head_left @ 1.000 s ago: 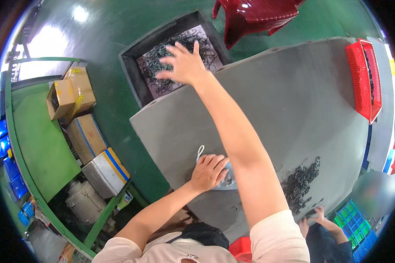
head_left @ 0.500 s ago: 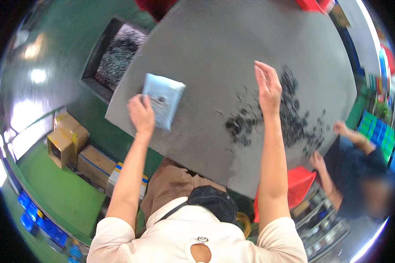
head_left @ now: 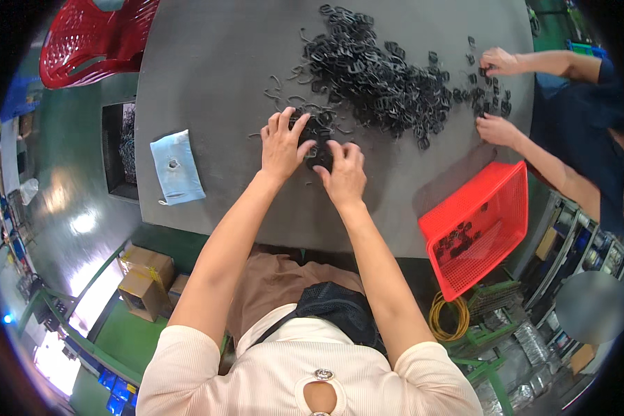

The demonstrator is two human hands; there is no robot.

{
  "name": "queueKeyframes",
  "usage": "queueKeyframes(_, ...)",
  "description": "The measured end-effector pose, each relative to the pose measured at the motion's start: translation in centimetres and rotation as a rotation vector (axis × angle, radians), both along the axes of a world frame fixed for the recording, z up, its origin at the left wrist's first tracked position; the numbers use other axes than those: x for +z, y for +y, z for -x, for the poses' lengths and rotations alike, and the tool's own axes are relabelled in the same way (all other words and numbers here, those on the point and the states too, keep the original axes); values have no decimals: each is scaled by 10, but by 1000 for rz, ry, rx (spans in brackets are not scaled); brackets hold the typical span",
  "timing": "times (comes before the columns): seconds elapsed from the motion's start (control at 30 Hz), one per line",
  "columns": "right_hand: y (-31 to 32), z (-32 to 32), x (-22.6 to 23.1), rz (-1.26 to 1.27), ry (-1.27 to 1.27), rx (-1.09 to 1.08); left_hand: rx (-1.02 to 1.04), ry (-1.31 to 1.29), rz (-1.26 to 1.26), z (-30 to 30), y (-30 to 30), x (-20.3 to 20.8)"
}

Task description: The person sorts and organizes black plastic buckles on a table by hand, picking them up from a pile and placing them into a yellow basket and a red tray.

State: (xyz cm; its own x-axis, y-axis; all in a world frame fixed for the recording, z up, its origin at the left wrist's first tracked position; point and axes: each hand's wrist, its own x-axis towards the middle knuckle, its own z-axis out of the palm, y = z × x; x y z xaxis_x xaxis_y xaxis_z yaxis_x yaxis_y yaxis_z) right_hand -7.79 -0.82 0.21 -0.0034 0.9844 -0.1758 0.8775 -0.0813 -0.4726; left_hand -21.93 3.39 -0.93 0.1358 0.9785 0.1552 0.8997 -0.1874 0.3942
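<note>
My left hand (head_left: 282,147) rests on a small clump of black parts (head_left: 319,154), its fingers spread and slightly bent. From the other side, my right hand (head_left: 345,175) meets the same clump, thumb and fingers apart. The parts lie between the two hands and are partly hidden by the fingers. Just beyond spreads a large heap of small black clip-like parts (head_left: 381,83), with a few thin curved black strips (head_left: 276,87) at its left edge. A light blue flat pad (head_left: 180,177) with a worn spot lies on the grey table (head_left: 222,90) to my left.
A red plastic basket (head_left: 492,243), tilted, holds some black parts at the right table edge. Across from it, a co-worker's hands (head_left: 499,128) handle black parts. A red chair (head_left: 97,41) stands at far left, above a dark bin (head_left: 120,184). Cardboard boxes (head_left: 145,277) sit lower left.
My left hand has let go of the blue pad and moved right to the black parts. My right hand has come down from over the heap beside it. The view has shifted.
</note>
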Motion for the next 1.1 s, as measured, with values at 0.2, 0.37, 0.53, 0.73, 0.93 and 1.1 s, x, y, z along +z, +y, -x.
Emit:
queueKeyframes(0.2, 15, -63, -18, -42, 174, -156, 146, -684, 326, -13, 3, -3)
queueKeyframes(0.37, 15, -123, 0, 328, 665, -371, 100, -386, 447, 6, 6, 8)
queueKeyframes(0.53, 18, -129, 13, 606, 1521, -512, 122, -1450, 848, 17, 8, 22)
queueKeyframes(0.73, 54, -55, -15, 235, 318, -121, 208, -1699, 870, 10, 3, 15)
queueKeyframes(0.93, 49, -57, -18, 331, 325, -138, 451, -319, 338, -34, 24, -12)
queueKeyframes(1.1, 22, -91, 10, 579, 1407, -452, 377, -274, 390, -39, 33, -8)
